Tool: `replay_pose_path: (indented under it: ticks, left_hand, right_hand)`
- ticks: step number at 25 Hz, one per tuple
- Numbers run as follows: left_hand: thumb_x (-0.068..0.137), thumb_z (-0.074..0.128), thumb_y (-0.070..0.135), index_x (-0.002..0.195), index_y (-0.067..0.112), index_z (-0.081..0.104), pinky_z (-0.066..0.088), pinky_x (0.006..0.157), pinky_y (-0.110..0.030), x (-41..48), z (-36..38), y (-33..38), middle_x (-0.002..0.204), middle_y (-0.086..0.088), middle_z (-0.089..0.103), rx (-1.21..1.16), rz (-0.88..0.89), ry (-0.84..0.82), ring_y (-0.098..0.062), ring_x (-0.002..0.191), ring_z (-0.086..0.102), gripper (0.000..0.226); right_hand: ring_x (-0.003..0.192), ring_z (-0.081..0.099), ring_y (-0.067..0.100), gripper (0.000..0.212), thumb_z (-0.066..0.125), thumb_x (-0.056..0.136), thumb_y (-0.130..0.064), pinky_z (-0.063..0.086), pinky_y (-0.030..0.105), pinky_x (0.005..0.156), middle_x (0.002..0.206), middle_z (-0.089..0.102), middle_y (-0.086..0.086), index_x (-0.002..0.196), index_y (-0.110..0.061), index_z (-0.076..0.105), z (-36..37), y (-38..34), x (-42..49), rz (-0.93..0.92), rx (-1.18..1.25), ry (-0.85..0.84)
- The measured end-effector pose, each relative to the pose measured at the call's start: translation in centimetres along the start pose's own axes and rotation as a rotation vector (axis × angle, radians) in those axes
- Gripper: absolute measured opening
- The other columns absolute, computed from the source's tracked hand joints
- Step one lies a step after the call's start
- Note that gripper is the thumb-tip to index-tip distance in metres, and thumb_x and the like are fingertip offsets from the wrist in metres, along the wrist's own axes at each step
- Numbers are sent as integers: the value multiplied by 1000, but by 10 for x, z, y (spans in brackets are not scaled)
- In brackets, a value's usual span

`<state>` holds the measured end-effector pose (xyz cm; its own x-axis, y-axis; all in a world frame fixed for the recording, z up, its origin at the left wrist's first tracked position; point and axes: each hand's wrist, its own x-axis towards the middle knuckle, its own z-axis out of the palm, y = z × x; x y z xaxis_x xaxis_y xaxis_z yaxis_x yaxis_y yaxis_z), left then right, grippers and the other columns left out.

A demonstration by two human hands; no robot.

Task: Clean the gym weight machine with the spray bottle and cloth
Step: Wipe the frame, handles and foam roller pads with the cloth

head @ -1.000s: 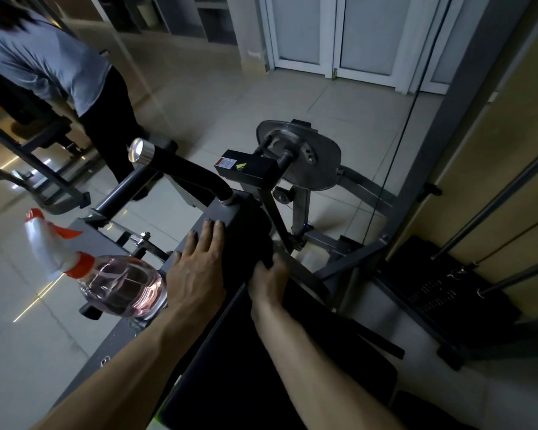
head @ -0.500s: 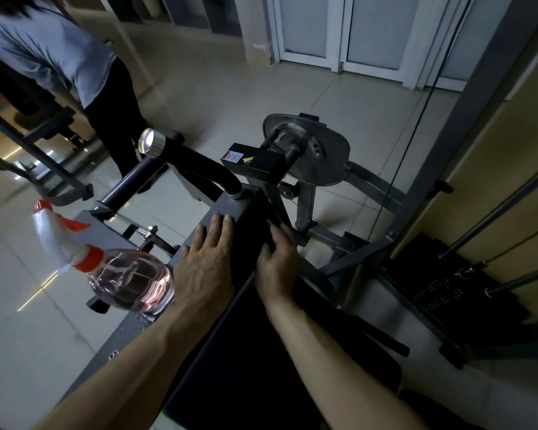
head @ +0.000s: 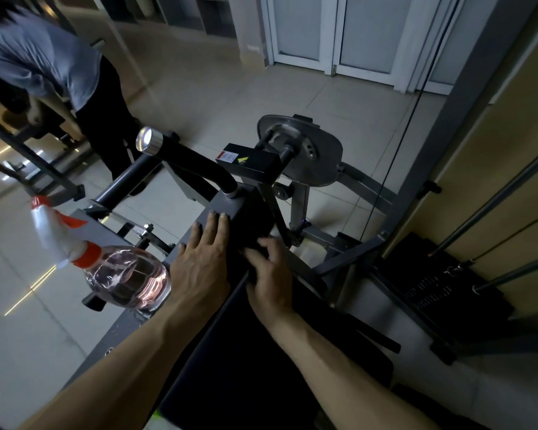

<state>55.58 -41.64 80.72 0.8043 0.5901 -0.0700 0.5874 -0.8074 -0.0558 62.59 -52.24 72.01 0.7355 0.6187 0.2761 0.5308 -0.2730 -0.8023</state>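
Note:
The weight machine's grey frame [head: 212, 209] runs up the middle, with a black padded seat [head: 246, 367] below it. My left hand [head: 199, 268] lies flat on the frame with straight fingers. A clear spray bottle [head: 128, 274] of pink liquid, with a white and orange trigger head, leans against that hand's thumb side; the thumb is hidden. A dark cloth [head: 249, 225] drapes over the frame's end. My right hand [head: 269, 274] presses on the cloth with spread, slightly bent fingers; it is blurred.
A black handle with a chrome cap [head: 148, 141] juts out left above the frame. A metal cam plate [head: 317, 153] and a cable [head: 395, 169] stand behind. The weight stack base [head: 441, 283] is at the right. A person [head: 59, 66] stands at far left.
My right hand has slid up the frame on the dark cloth, from the seat edge toward the frame's end. My left hand stays flat beside the bottle.

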Motion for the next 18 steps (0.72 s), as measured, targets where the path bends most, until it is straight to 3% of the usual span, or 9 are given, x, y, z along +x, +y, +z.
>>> replay_pose_path:
  ticks: [5,8,9,11,12,14,16,18]
  left_hand:
    - [89,70,23,162,23,-8,44,111,-53,3,3,-2,171,-1,-5,3,2,2,-33,156,9,107]
    - [88,74,32,162,24,-9,41,114,-53,3,1,-2,170,-1,-7,9,2,-14,-33,156,7,112]
    - [87,74,35,162,24,-9,41,114,-52,3,1,-2,171,-1,-7,12,2,-17,-33,157,6,112]
    - [89,72,31,162,24,-11,42,113,-52,2,0,-2,171,0,-9,6,9,-25,-32,157,5,111]
    - [89,71,27,161,25,-12,42,114,-52,2,0,-1,170,0,-9,5,9,-23,-32,157,4,110]
    - [90,71,22,161,26,-12,41,114,-52,2,0,-3,170,2,-11,7,1,-25,-31,157,3,110]
    - [89,71,21,161,26,-11,41,114,-53,2,0,-3,170,2,-11,-2,-3,-30,-30,157,3,110]
    - [89,71,23,162,25,-11,40,115,-53,1,-2,-2,170,1,-11,0,2,-33,-31,157,2,110]
  right_hand:
    - [123,51,20,56,58,86,11,50,33,104,133,56,1,130,-21,71,-4,16,86,397,213,286]
    - [129,49,18,45,60,91,4,47,20,103,137,49,1,130,-17,68,20,-6,35,356,319,166]
    - [128,51,18,39,61,93,-2,47,18,102,136,50,0,128,-17,67,23,-8,7,251,322,92]
    - [123,55,20,36,65,88,-2,49,29,105,132,53,2,121,-15,71,12,-1,-20,68,276,-34]
    - [122,57,21,38,65,86,5,50,32,105,129,54,3,118,-15,73,7,9,-13,81,289,-30]
    - [123,55,19,43,62,90,8,46,19,105,128,50,-3,123,-17,72,-6,21,25,308,331,101]
    - [127,50,13,36,64,98,-12,42,20,108,138,46,-5,132,-22,68,-13,21,65,499,364,203]
    - [133,50,13,40,65,92,-44,43,35,113,148,49,-4,130,-30,69,-6,17,74,481,400,190]
